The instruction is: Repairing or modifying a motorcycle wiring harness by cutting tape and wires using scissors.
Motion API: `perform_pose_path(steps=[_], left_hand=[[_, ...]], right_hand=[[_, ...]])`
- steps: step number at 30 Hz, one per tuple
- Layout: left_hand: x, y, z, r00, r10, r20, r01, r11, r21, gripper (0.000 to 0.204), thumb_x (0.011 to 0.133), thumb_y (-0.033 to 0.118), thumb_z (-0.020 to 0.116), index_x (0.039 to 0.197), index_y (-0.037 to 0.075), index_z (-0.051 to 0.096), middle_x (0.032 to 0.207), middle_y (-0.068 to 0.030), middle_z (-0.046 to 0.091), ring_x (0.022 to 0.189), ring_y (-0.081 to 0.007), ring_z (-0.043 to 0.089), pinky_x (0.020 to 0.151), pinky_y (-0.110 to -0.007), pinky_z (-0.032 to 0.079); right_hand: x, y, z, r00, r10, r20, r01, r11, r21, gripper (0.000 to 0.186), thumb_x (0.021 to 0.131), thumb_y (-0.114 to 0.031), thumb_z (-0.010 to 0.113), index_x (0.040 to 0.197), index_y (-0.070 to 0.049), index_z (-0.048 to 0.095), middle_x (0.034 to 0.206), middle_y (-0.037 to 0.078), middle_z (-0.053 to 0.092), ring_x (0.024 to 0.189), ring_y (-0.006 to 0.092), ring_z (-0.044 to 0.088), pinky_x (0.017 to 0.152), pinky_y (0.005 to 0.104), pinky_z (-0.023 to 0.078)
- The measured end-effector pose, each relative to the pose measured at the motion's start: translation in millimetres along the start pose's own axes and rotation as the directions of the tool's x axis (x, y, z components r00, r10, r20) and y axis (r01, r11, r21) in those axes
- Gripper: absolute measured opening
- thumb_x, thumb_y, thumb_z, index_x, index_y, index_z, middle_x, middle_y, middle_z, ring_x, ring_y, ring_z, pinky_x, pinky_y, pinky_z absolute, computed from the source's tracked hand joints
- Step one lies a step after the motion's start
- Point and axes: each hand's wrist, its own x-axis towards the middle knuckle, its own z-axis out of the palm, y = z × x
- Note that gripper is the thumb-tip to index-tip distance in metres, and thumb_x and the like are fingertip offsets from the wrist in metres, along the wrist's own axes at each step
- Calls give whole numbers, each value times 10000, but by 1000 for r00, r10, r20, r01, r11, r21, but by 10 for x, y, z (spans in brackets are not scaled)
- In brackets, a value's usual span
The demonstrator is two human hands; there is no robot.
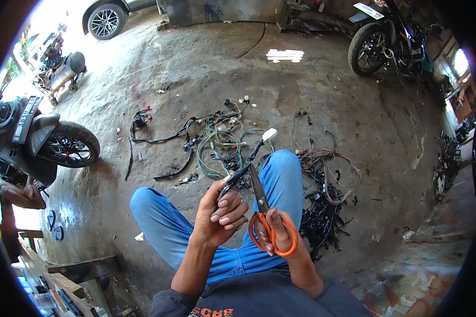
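Observation:
My left hand point(222, 211) is closed around a length of black-taped wiring harness point(240, 173), held up in front of my knees. A white plastic connector point(269, 134) caps its far upper end. In my right hand point(281, 232) is a pair of scissors point(259, 196) with orange handles, fingers and thumb through the loops. The dark blades point up and away, their tips right beside the taped wires; whether they touch cannot be made out. Beyond my hands, a tangle of green, white and black wires point(217, 138) lies on the floor.
Right of my knee lie coiled brown and pale wires point(337, 182) and a heap of black scraps point(322, 224). Motorcycles stand at left point(69, 145) and far right point(369, 48). An air compressor point(63, 71) and a car wheel point(106, 22) are farther back. A wooden bench point(82, 267) is near left.

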Motion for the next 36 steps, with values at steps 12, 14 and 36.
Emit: perform_pose_path(steps=[12, 14, 36], left_hand=[[194, 11, 302, 890, 452, 54, -251, 386, 888, 543, 1060, 371, 397, 1365, -65, 509, 1278, -206, 595, 1103, -290, 654, 932, -424, 552], [260, 80, 334, 874, 464, 142, -298, 282, 912, 534, 1070, 378, 399, 1327, -67, 546, 1226, -195, 625, 1077, -262, 657, 936, -410, 546], [336, 69, 219, 711, 702, 41, -440, 398, 805, 345, 1087, 299, 471, 965, 6, 605, 726, -23, 592, 677, -98, 613, 732, -303, 567]], right_hand=[[-48, 61, 46, 1000, 8, 21, -6, 995, -96, 619, 902, -671, 608, 754, -74, 549, 592, -18, 482, 437, 45, 469, 390, 200, 367], [-51, 72, 55, 1000, 22, 17, -20, 993, -116, 617, 902, -675, 606, 760, -76, 554, 594, -21, 481, 439, 44, 468, 395, 199, 367], [-22, 216, -19, 1000, 7, 29, 2, 958, -285, 598, 876, -641, 678, 816, -53, 583, 610, -45, 456, 488, 32, 435, 426, 224, 355]])
